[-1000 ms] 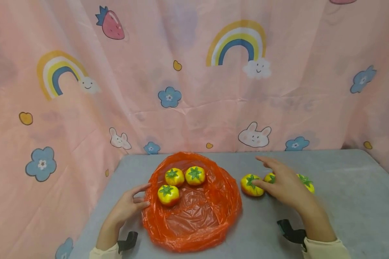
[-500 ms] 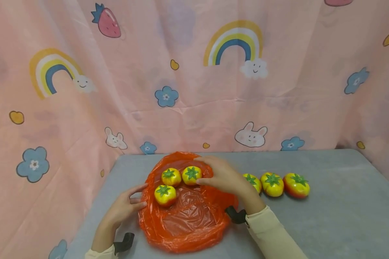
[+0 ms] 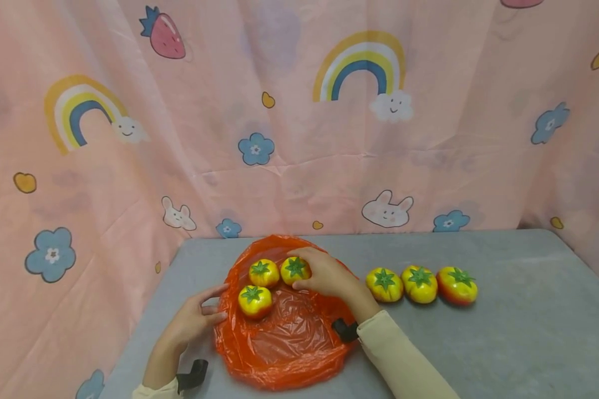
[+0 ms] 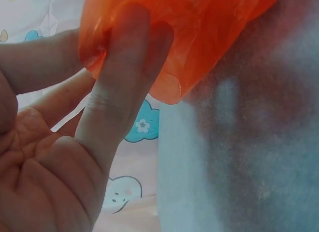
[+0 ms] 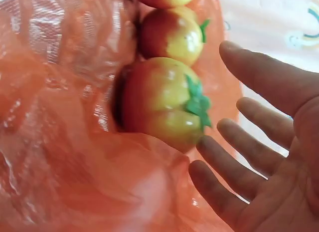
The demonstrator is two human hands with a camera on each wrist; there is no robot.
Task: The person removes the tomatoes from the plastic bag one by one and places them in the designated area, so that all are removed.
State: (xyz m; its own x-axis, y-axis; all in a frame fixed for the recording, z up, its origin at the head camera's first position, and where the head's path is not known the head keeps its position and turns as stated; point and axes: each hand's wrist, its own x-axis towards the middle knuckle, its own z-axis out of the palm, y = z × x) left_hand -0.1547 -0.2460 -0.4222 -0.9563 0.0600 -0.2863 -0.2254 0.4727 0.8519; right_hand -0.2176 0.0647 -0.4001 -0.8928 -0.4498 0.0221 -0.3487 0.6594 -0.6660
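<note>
Three glossy yellow-red tomatoes with green star-shaped tops sit in an orange plastic bag (image 3: 292,338) spread wide on the table. My left hand (image 3: 194,318) is at the bag's left side; in the left wrist view its fingers (image 4: 99,102) hold the rim, with fingertips showing through the thin film. My right hand (image 3: 324,274) reaches into the bag around the right-hand tomato (image 3: 295,270). In the right wrist view the fingers and thumb are spread apart beside that tomato (image 5: 164,102), with nothing between them. The other two tomatoes are the back-left one (image 3: 264,271) and the front-left one (image 3: 255,302).
Three more tomatoes stand in a row on the grey table (image 3: 519,332) to the bag's right: a near one (image 3: 384,285), a middle one (image 3: 419,284) and a far-right one (image 3: 457,286). A pink printed curtain (image 3: 299,188) hangs behind the table.
My right hand has moved left from above the row of tomatoes to inside the bag, then lower around the right-hand tomato. The left hand has kept its place at the bag.
</note>
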